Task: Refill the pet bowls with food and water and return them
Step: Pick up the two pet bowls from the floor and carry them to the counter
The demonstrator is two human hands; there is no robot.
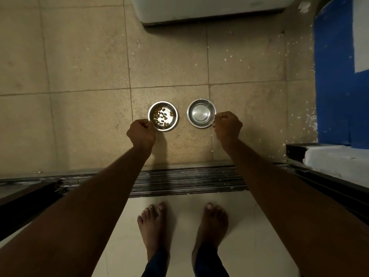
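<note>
Left grip (141, 133) pinches kibble-scattered steel bowl (163, 115); right grip (227, 126) pinches shiny one (201, 113).

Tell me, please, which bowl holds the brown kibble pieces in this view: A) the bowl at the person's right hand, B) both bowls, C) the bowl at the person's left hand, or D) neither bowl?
C: the brown kibble pieces lie in the steel bowl whose rim the left hand pinches, while the other bowl, at the right hand, shows only a shiny bottom, with no kibble.
</note>
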